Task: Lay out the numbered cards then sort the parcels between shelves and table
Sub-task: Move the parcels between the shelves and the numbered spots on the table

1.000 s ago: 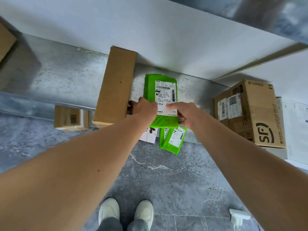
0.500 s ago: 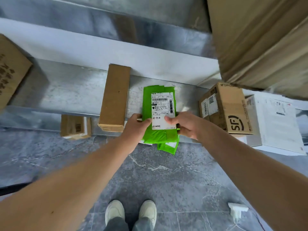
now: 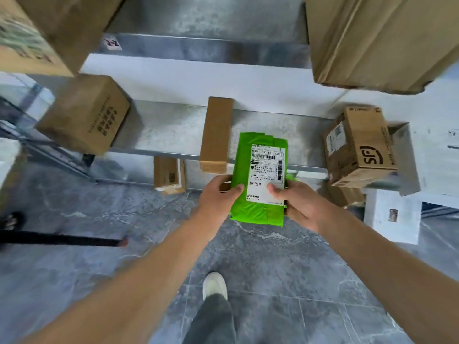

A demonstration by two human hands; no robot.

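Observation:
A flat green parcel [image 3: 258, 214] with a white shipping label is held in front of the metal shelf [image 3: 169, 135], clear of its front edge. My left hand [image 3: 218, 197] grips its left side and my right hand [image 3: 295, 202] grips its right side, thumbs on the label. A long narrow brown box [image 3: 216, 135] lies on the shelf just left of the parcel. A numbered card [image 3: 112, 43] sticks to the edge of the shelf above.
A brown box [image 3: 87, 115] stands at the shelf's left, an SF box [image 3: 360, 147] and white boxes [image 3: 395, 214] at the right. Small boxes [image 3: 170, 175] sit on the lowest level. Big cartons [image 3: 372, 38] hang over from the upper shelf. A dark pole [image 3: 62, 240] lies on the grey floor.
Both hands have lifted the green parcel off the shelf and drawn it back towards me. The view has tilted up, and one foot has stepped back.

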